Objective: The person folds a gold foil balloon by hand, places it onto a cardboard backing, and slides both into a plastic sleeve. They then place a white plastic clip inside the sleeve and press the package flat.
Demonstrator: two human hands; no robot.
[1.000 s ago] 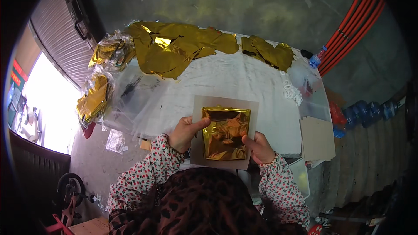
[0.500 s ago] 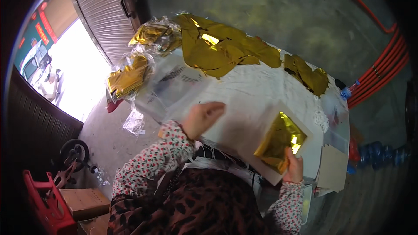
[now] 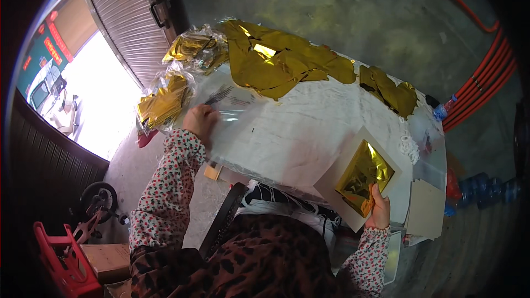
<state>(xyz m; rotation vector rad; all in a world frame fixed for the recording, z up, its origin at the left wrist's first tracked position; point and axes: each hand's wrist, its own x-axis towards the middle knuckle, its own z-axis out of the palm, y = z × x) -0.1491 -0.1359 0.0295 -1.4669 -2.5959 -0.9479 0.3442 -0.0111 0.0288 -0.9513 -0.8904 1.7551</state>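
Note:
At the table's right front, my right hand [image 3: 379, 213] is closed on the lower edge of a folded gold foil sheet [image 3: 361, 174], thumb on top. Under the foil lies a larger greyish card [image 3: 341, 164], tilted like a diamond. My left hand [image 3: 201, 123] is over the table's left end, at clear plastic film [image 3: 234, 107] with dark print. Its fingers are curled and smeared by motion, so whether they grip the film does not show. Just beyond that hand sits a plastic-wrapped bundle of gold foil [image 3: 163, 102].
Loose gold foil [image 3: 287, 69] covers the table's far side, with a smaller gold piece [image 3: 386, 91] to its right. White cord [image 3: 408, 149] lies near the right end, and cardboard sheets [image 3: 425, 209] at the right corner. A red stool [image 3: 66, 265] stands lower left.
My left hand has moved left and away from me, from the table's front middle to the plastic film. My right hand still holds the foil and card, shifted slightly right.

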